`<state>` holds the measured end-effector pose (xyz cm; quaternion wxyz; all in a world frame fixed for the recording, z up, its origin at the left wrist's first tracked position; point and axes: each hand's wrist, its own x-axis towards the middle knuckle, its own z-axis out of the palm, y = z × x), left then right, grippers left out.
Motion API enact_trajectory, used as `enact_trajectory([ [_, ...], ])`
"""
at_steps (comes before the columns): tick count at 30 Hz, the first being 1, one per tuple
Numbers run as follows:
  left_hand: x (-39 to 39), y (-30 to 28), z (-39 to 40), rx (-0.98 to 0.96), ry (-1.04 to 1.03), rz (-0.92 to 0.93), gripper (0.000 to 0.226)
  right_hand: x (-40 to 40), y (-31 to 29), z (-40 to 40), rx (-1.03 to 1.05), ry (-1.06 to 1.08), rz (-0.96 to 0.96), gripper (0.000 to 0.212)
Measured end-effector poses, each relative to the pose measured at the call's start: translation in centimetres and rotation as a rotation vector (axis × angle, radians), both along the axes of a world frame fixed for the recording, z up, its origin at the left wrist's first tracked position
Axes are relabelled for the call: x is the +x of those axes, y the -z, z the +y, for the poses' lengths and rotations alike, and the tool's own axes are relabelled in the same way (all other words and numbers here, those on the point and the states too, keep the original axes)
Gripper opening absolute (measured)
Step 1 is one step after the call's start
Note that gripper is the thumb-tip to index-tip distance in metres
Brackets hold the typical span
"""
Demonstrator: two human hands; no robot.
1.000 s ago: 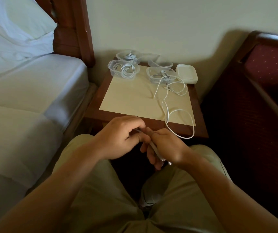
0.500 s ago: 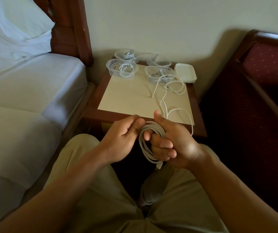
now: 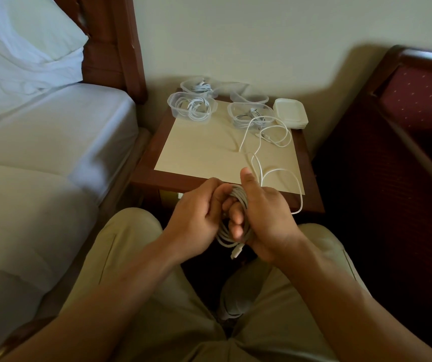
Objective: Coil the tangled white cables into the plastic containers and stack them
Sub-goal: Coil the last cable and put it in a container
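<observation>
A white cable coil (image 3: 239, 199) is wound round the fingers of my right hand (image 3: 267, 218), thumb raised, its plug end (image 3: 236, 253) hanging below. My left hand (image 3: 199, 218) grips the coil's left side. The loose rest of the cable (image 3: 280, 176) runs up over the bedside table (image 3: 146, 176) into a clear plastic container (image 3: 251, 114). Two more clear containers (image 3: 192, 107) (image 3: 199, 86) at the table's back left each hold a coiled cable. Another container (image 3: 247, 96) behind looks empty.
A stack of white lids (image 3: 290, 113) sits at the table's back right corner. A bed with white sheets (image 3: 39, 152) is on the left, a dark red padded chair (image 3: 405, 126) on the right. My knees are just below the table's front edge.
The coil showed round my right fingers half a second ago. Since then my left hand has closed in on the coil and the loose loop has shortened slightly.
</observation>
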<state>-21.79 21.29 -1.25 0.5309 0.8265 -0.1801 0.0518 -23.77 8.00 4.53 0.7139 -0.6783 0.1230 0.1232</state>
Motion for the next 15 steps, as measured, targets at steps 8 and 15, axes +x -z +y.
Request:
enact_trajectory([
  [8, 0.73, -0.11, 0.46, 0.213, -0.118, -0.250, 0.047, 0.54, 0.26, 0.06, -0.278, -0.003, -0.143, 0.070],
  [15, 0.29, 0.22, 0.19, 0.105, -0.004, -0.188, 0.043, 0.69, 0.89, -0.31, -0.366, 0.072, -0.132, 0.059],
])
